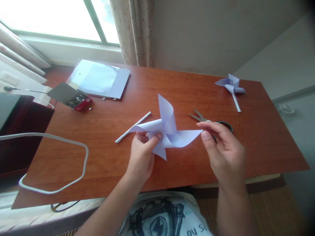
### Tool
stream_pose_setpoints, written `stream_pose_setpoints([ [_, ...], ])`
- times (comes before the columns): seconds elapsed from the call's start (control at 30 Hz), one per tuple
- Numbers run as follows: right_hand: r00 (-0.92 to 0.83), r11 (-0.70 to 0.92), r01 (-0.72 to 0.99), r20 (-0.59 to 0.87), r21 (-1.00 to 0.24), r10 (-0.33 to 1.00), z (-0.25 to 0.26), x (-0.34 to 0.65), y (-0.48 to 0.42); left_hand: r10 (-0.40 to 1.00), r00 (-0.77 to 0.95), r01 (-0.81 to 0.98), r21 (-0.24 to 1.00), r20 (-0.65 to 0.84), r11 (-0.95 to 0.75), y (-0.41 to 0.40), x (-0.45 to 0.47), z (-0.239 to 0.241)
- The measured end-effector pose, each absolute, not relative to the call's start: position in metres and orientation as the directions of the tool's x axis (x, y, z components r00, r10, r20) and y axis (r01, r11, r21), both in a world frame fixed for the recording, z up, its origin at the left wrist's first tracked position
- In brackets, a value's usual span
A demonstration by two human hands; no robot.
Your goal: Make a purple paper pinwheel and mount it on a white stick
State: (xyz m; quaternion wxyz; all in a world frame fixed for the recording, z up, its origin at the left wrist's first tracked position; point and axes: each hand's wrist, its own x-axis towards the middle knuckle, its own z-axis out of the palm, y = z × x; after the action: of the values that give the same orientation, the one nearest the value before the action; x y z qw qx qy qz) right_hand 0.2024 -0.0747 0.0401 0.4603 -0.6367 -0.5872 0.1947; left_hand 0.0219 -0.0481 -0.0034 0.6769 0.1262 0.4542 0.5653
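A pale lilac paper pinwheel point(169, 126) with curled blades is held up over the desk. My left hand point(147, 147) grips it near the centre, thumb on top and fingers beneath. At the tip of the right-hand blade, the thumb and forefinger of my right hand point(222, 149) come close together; whether they pinch the paper is hard to make out. Behind the left blade a rolled white paper stick point(133, 127) lies on the desk. Scissors point(198, 115) with dark handles lie open beyond my right hand, which partly hides them.
On the wooden desk point(98, 164), another pinwheel on a stick point(232, 87) lies at the back right. At the back left are a plastic sleeve of paper point(98, 78) and an open box of small metal pieces point(80, 100). A white cable point(86, 154) loops over the left side.
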Motion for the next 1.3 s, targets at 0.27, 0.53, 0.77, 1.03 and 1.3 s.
stream_pose_setpoints([
  [0.27,0.282,0.075,0.547,0.268,-0.834,0.921,0.035,0.203,-0.081,0.873,-0.061,-0.654,0.68,-0.484,0.332,-0.05,0.022,-0.005],
  [0.53,0.396,0.039,0.23,0.13,-0.972,0.909,-0.004,0.22,-0.06,0.874,-0.177,-0.645,0.724,-0.452,0.244,-0.043,0.007,0.001],
  [0.77,0.082,0.018,0.613,0.085,-0.79,0.993,-0.023,0.178,-0.045,0.795,-0.566,-0.486,0.868,-0.219,-0.107,-0.036,-0.042,0.023],
  [1.03,-0.298,0.199,0.842,-0.124,-0.502,0.947,0.0,0.077,-0.007,0.771,-0.585,-0.459,0.886,-0.25,-0.061,-0.038,-0.037,0.028],
  [1.3,-0.051,-0.03,0.952,-0.255,-0.304,0.966,0.001,0.079,0.0,0.799,-0.536,-0.484,0.875,-0.274,-0.025,-0.033,-0.03,0.027],
])
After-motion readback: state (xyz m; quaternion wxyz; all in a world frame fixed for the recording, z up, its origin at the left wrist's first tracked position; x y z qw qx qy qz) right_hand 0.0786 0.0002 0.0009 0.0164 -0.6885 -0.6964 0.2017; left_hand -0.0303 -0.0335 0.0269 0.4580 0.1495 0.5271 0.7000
